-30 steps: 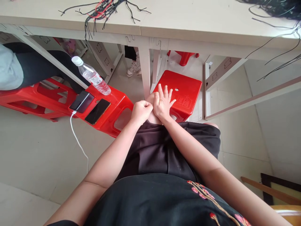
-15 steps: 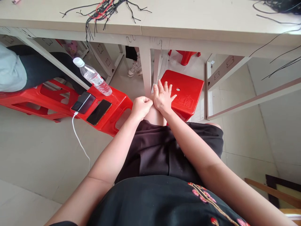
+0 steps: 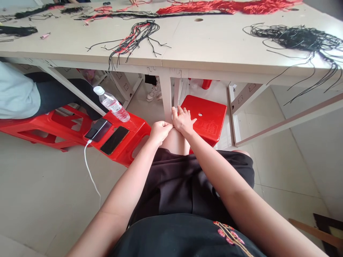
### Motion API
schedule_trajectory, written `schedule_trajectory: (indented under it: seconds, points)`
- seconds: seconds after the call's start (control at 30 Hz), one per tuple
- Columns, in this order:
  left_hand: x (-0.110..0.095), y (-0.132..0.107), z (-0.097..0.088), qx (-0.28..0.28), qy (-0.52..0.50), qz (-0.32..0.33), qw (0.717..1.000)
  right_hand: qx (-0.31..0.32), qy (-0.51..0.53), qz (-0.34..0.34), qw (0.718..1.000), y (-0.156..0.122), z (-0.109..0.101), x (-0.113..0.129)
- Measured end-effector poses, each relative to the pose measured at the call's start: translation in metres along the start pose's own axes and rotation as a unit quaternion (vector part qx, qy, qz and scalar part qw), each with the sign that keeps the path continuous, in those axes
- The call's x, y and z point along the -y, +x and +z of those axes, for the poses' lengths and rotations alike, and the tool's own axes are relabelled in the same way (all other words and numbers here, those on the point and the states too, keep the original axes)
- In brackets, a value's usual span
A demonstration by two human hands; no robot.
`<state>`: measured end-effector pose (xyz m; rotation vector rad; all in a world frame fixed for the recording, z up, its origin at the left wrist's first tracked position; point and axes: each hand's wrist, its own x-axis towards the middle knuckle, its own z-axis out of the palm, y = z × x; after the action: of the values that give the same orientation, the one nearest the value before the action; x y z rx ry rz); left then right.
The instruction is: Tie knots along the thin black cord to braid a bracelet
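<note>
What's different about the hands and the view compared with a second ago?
The view has tipped up, showing more tabletop. Both the left hand and right hand slid forward along the bare leg; the right fingers are less spread. No grasp or release is visible. The left fingertips remain pinched; the bottle and phone stayed put.

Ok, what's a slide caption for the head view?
Left hand pinched, right hand open, over a bare leg before a table bearing black cords and red cords.
</note>
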<state>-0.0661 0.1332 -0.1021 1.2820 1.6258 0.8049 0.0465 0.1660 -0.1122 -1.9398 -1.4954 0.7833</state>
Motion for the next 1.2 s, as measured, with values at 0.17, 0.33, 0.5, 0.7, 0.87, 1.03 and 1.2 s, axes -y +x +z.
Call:
schedule_trajectory:
  seconds: [0.17,0.33,0.5,0.7,0.87,1.03,1.2]
  points:
    - [0.003,0.004,0.000,0.006,-0.007,-0.006,1.000,-0.002,-0.005,-0.006,1.000,0.007,-0.001,0.001]
    - [0.003,0.003,0.001,0.012,-0.023,-0.013,1.000,-0.025,0.000,-0.021,0.999,0.004,-0.001,-0.002]
    - [-0.002,0.001,-0.001,0.035,-0.040,-0.031,0.998,-0.024,-0.010,-0.022,0.999,0.001,-0.003,-0.001]
    - [-0.011,0.000,-0.008,0.080,-0.076,-0.066,0.992,-0.007,-0.020,-0.018,1.000,-0.002,-0.006,0.002]
    - [-0.014,0.000,-0.015,0.117,-0.113,-0.092,0.982,-0.008,-0.033,-0.022,0.999,-0.003,-0.006,0.003]
    - [-0.018,-0.001,-0.021,0.143,-0.138,-0.104,0.975,-0.006,-0.032,-0.023,0.999,-0.004,-0.006,0.002]
    - [-0.013,0.001,-0.024,0.140,-0.154,-0.105,0.972,-0.008,-0.031,-0.014,0.999,-0.002,-0.007,0.002]
